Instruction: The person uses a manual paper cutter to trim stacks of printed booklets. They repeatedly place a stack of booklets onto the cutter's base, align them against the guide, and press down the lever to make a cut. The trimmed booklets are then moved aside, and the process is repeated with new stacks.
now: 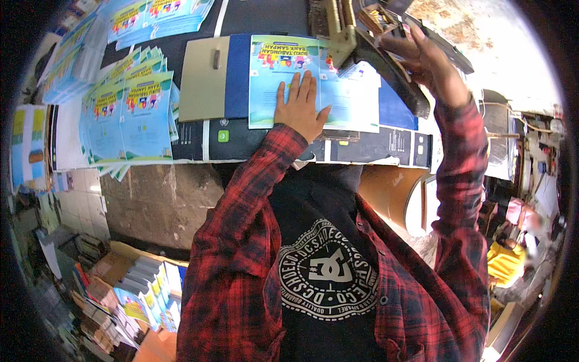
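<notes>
My left hand (pixel 303 111) lies flat, fingers stretched, on a blue printed booklet cover sheet (pixel 353 110) spread across the bench. Beneath the sheet is a dark blue board (pixel 237 78), with a grey-beige panel (pixel 202 81) at its left. Over the sheet's right part reaches a dark long-armed metal device (pixel 395 78) resembling a heavy stapler, with a worn beige bracket (pixel 341 36); it hides that part of the sheet. My right hand (pixel 440 69) is raised beside the device's arm, fingers apart and slightly blurred. Whether it touches the arm I cannot tell.
Fanned stacks of matching blue covers (pixel 142 120) lie at the left, with another pile (pixel 160 21) behind. A small tray of little pieces (pixel 375 21) sits by the device. Below left is a box of upright booklets (pixel 145 286). Someone in yellow (pixel 505 262) is at far right.
</notes>
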Motion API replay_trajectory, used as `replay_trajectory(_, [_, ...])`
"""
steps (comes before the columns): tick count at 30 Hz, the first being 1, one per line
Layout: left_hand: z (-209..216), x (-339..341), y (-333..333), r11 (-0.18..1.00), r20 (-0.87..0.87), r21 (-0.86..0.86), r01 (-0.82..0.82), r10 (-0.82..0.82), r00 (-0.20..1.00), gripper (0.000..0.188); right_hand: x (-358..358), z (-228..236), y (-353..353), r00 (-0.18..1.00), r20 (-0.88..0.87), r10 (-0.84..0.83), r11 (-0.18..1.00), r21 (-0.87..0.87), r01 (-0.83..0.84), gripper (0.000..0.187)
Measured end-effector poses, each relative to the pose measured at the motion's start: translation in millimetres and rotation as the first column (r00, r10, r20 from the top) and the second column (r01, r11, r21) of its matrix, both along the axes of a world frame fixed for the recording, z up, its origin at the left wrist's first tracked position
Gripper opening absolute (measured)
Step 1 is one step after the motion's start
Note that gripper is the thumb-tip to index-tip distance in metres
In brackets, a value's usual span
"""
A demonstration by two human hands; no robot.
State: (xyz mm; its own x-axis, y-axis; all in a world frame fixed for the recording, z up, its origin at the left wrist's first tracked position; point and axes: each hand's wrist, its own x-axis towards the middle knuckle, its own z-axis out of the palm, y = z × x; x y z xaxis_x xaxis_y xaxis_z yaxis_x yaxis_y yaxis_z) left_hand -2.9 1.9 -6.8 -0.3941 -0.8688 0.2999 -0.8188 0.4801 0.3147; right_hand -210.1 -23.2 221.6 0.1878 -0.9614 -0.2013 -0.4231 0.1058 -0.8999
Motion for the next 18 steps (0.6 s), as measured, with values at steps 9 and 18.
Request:
replay_trajectory(9, [3.3,-2.4,1.1,0.999,-0.06,0.031,0.036,-0.034,0.998,0.071,-183.9,-243.8,2.3,0.917,-0.066,-0.393,0.919,-0.068,0.389,0.053])
replay_trajectory(18, [4.8,25.9,-0.8,0.996,-0.024,0.086,-0.006,0.008,1.0,0.074,-75.5,-195.4,12.5,0.785,0.158,-0.599,0.758,0.429,0.492,0.05])
